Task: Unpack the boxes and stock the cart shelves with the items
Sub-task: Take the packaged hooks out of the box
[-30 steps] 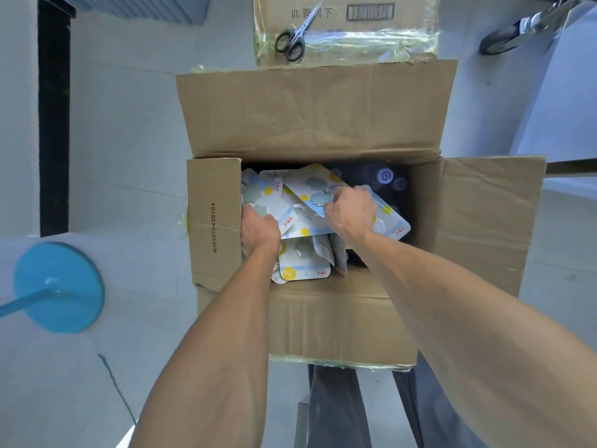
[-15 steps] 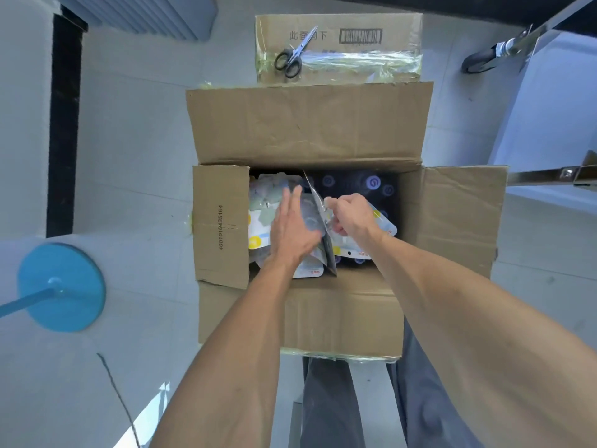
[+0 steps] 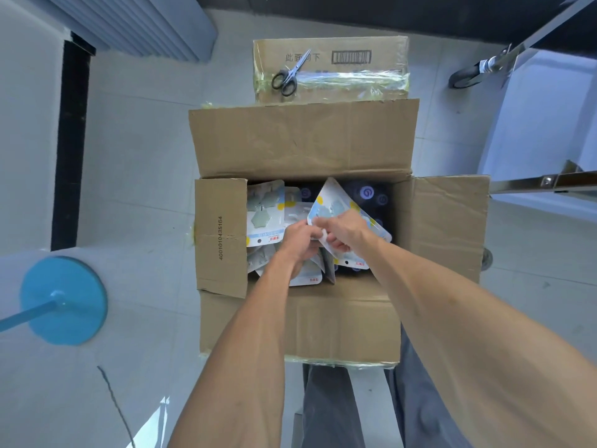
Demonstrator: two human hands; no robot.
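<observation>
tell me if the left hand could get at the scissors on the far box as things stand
Probably not right away: the left hand is down in the open box gripping blister packs, and the scissors lie beyond the raised far flap.

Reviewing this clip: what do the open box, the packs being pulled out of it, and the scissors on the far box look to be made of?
Open box: brown corrugated cardboard, matte, creased flaps, tape remnants on its edges.
Packs: printed card backing, apparently under a clear plastic blister; glossy, with raised shapes. Both the left hand and the right hand grip them.
Scissors: shiny metal blades, black handles, probably plastic.
</observation>
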